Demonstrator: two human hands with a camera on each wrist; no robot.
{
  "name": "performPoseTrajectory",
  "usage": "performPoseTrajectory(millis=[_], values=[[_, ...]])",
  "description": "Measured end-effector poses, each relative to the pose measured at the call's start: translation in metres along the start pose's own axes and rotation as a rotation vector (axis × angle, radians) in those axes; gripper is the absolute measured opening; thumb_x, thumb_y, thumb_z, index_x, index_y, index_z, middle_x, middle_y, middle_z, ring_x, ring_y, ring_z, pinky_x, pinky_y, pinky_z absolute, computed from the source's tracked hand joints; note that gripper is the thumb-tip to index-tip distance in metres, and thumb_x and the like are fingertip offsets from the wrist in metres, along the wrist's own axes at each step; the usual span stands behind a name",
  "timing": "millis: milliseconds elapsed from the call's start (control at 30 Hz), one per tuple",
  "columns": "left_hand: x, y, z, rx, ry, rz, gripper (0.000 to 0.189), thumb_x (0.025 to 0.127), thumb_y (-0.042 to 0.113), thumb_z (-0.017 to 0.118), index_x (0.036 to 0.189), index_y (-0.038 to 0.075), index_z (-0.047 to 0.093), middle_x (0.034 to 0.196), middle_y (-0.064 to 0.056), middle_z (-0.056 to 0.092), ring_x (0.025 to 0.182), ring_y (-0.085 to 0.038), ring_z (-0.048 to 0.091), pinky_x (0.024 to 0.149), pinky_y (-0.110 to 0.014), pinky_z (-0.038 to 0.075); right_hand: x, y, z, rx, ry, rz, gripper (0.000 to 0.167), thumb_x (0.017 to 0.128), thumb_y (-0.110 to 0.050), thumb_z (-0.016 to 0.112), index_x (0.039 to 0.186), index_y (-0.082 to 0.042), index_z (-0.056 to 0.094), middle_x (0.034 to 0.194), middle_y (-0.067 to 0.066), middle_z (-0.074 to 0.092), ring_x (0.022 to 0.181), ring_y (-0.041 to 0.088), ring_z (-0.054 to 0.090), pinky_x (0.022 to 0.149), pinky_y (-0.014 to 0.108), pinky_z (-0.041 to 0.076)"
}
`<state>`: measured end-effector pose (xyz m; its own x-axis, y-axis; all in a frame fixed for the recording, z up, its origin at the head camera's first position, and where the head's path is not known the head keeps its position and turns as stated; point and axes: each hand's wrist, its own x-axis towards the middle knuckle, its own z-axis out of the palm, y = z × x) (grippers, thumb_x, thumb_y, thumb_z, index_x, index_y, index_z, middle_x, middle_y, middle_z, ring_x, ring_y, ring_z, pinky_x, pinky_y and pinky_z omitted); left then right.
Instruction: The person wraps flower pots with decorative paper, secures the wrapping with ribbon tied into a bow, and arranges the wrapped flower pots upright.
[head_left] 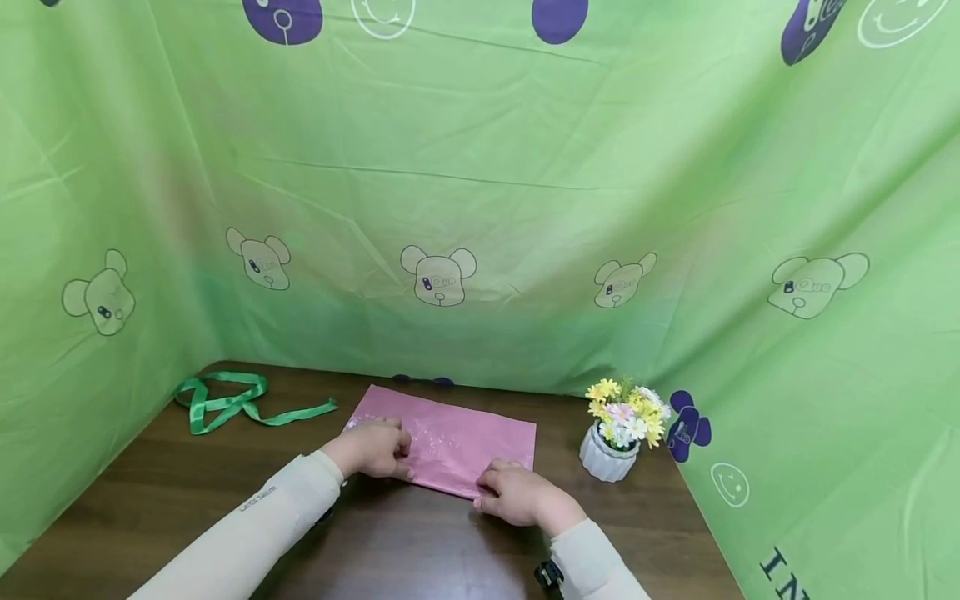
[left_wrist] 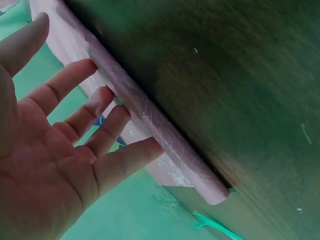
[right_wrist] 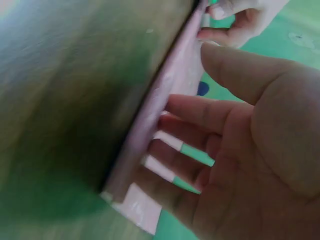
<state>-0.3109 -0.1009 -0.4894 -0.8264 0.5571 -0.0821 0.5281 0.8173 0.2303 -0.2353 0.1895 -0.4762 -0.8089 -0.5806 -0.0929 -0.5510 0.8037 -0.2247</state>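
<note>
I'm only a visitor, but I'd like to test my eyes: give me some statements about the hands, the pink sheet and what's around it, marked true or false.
1. The left hand and the right hand both touch the pink sheet. True.
2. The ribbon lies to the right of the sheet. False: the green ribbon lies to its left.
3. The sheet's near edge is rolled into a tube shape. True.
4. The flowers stand in a green pot. False: the flowers stand in a white pot.
5. The hanging cloth is plain. False: it has printed animal heads.
</note>
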Motion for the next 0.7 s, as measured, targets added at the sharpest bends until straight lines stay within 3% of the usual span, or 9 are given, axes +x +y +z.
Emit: performPoseTrajectory(millis=[233, 433, 700], values=[[-0.002, -0.002, 0.004, 0.015, 0.034, 0.056, 0.03, 0.083, 0.049, 0.081, 0.09, 0.023, 0.07, 0.09, 0.008, 0.05, 0.085, -0.014, 0.048, 0.082, -0.038, 0.044, -0.013, -0.001, 0.001, 0.031, -0.033, -0.028, 0.042, 0.099, -0.039, 0.065, 0.127, -0.008, 0.07, 0.122, 0.0, 0.064, 0.115, 0.02, 0.059, 0.1, 0.036, 0.049], [-0.005, 0.004, 0.0, 0.067, 0.065, 0.123, 0.016, 0.085, 0.033, 0.081, 0.083, 0.023, 0.069, 0.087, 0.008, 0.052, 0.077, -0.012, 0.049, 0.076, -0.035, 0.047, -0.021, -0.011, 0.002, 0.003, -0.042, -0.038, 0.042, 0.095, -0.044, 0.069, 0.124, -0.013, 0.071, 0.115, -0.005, 0.062, 0.11, 0.016, 0.058, 0.096, 0.034, 0.049], [-0.003, 0.013, 0.001, 0.087, 0.04, 0.08, 0.016, 0.086, 0.033, 0.08, 0.079, 0.025, 0.068, 0.083, 0.009, 0.051, 0.073, -0.01, 0.048, 0.069, -0.033, 0.046, -0.029, -0.03, 0.001, -0.039, -0.057, -0.075, 0.041, 0.092, -0.046, 0.071, 0.12, -0.017, 0.073, 0.102, -0.012, 0.059, 0.096, 0.007, 0.053, 0.086, 0.026, 0.049]])
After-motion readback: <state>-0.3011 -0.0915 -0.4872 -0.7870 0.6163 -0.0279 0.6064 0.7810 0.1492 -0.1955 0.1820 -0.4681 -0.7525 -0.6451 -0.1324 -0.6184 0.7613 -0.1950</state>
